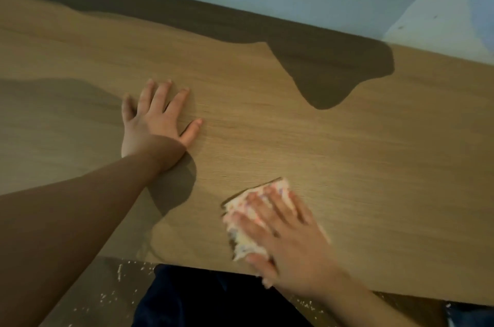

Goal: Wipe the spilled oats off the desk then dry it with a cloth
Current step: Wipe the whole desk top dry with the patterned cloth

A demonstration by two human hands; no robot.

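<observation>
Cloth (242, 239), pale cream with pinkish and bluish flecks, lies bunched and a little blurred on the desk (347, 166), close to its near edge and right of centre. Its ragged lower edge shows beside the thumb. The right hand (288, 243) lies on top of it, palm down, fingers straight and spread, pressing it to the light-brown wood grain. The left hand (152, 120) rests flat on the bare desk farther away and to the left, fingers splayed, holding nothing. No oats can be made out on the desktop; pale oats (119, 273) lie scattered on the floor (88, 297) below the desk's near edge.
</observation>
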